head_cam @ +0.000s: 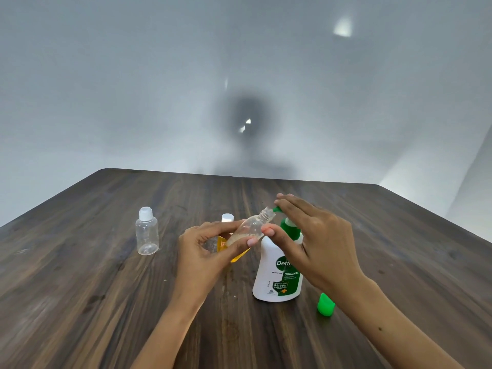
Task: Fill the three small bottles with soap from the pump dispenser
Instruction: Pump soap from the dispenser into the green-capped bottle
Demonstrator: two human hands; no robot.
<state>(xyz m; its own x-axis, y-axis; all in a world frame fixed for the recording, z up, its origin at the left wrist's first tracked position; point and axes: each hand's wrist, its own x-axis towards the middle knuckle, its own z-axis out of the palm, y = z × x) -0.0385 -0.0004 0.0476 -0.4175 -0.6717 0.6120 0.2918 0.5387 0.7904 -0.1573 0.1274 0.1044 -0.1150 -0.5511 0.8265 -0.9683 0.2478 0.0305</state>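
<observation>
— Soap first: where does the pump dispenser stand?

— Dettol pump dispenser (277, 272), white with a green label, stands upright on the dark wooden counter (93, 262) right in front of me. My right hand (316, 235) lies over its green pump head (288, 226), fingers straight and laid flat across the top, thumb reaching down toward the small bottle.

— And the bottle you are filling?

— My left hand (205, 251) pinches a clear small bottle (253, 227) between thumb and fingers. It is uncapped and tilted, its open neck up against the pump nozzle (277, 209). A little pale soap sits in its lower end.

— The other two?

— One empty clear bottle with a white cap (147, 231) stands upright to my left, well apart from the dispenser. A second white-capped bottle (227, 218) stands behind my left hand, mostly hidden; something yellow-orange shows there through my fingers, and I cannot tell if it is that bottle's contents.

— Anything else down there?

— A green cap (326, 304) lies on the counter just right of the dispenser's base, beside my right forearm.
</observation>
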